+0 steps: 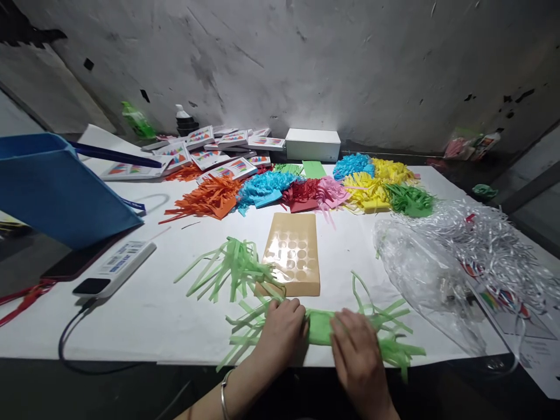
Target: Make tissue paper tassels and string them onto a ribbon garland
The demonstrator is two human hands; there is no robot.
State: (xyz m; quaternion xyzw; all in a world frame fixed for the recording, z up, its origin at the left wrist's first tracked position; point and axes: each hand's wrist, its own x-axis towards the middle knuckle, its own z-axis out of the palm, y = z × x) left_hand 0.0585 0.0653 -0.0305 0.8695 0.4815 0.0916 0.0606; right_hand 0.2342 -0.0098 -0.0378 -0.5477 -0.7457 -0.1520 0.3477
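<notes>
Both hands press down on a rolled bundle of light green fringed paper (321, 326) at the lower centre of the frame, close to the table's near edge. Fingers of the left hand (280, 329) curl over the roll's left end, and the right hand (356, 344) lies flat with bent fingers over its right end; each hand is closed on the paper. Thin cut strips splay out past both hands, flat and limp, some curling upward on the right.

Just above the left hand lies a second tuft of green strips (230, 271), and touching it, a tan cardboard sheet (294, 252) embossed with rows of circles. To the right, near the right hand, a crumpled clear plastic bag (431, 274) spreads over shredded silvery strips (494, 245).

Across the middle of the frame runs a row of fringed paper piles (306, 189) in orange, blue, red, pink, yellow and green. Behind them, small printed packets (210, 153) and a white box (312, 144) stand against the stained wall. At the left, a blue bag (56, 186) leans over a white power strip (118, 267) on the white table (144, 315).
</notes>
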